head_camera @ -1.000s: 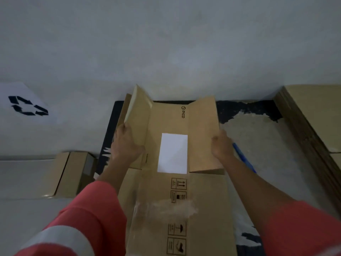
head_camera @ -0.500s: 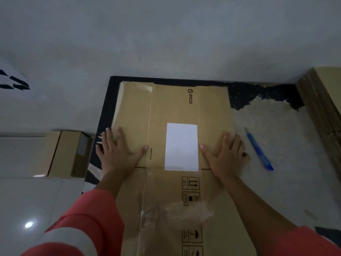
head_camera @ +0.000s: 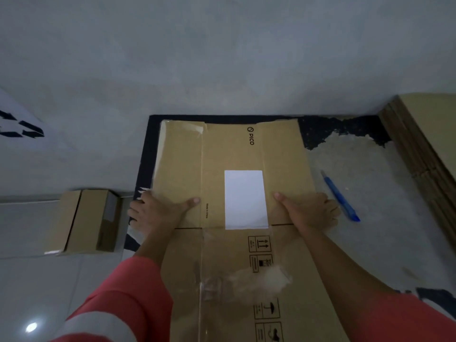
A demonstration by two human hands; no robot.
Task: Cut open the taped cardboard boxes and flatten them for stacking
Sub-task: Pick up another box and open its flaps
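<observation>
Recycling/storage area: flattened cardboard stack (head_camera: 429,144), recycling sign (head_camera: 22,129), grey wall (head_camera: 222,58).

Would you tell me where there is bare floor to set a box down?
Free: the worn patch between blue pen and cardboard stack, and the tiles nearer than the small box. Crowded: the middle, left hand and right hand pressing the flattened box.
</observation>
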